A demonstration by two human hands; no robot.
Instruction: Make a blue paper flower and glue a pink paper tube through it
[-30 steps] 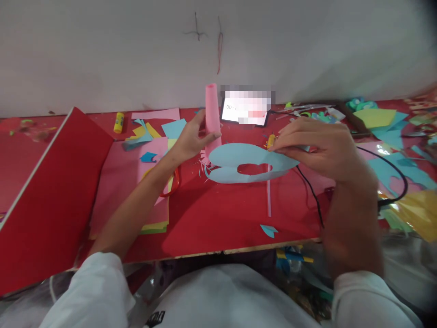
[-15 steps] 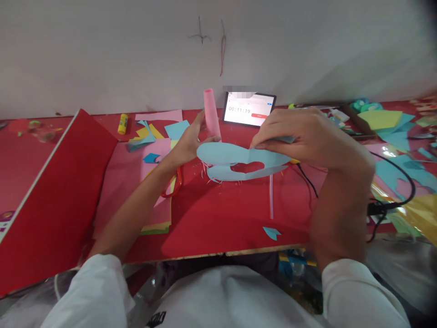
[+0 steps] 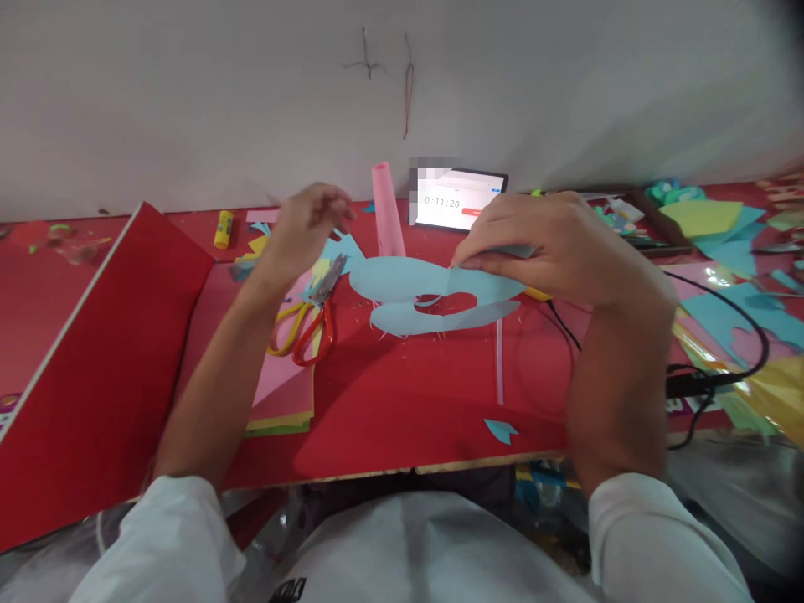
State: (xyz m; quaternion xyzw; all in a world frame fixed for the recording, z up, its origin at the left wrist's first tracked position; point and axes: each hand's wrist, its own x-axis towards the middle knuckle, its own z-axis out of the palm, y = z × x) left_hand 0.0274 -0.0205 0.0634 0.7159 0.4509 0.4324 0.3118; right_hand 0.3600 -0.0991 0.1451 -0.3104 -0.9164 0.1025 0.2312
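My right hand [image 3: 533, 239] pinches the upper edge of a light blue paper cut-out [image 3: 402, 280], whose rounded lobes hang above the red table. My left hand [image 3: 311, 222] is raised at the left, away from the cut-out, with loosely bent fingers apart and nothing in them. Behind the cut-out a pink paper roll [image 3: 388, 209] stands upright, touched by neither hand. Scissors [image 3: 322, 306] with red and yellow handles lie below my left hand, on pink paper sheets [image 3: 289, 389].
A tablet [image 3: 452, 197] showing a timer leans at the wall. A yellow glue stick [image 3: 223, 229] stands back left, near a tilted red board [image 3: 106, 360]. A glue-gun stick [image 3: 500, 364] and blue scrap [image 3: 501, 430] lie in front. A black cable [image 3: 747, 306] loops at the right.
My left hand has let go of the pink roll and moved left and up. The roll stays standing. The cut-out in my right hand has shifted slightly left.
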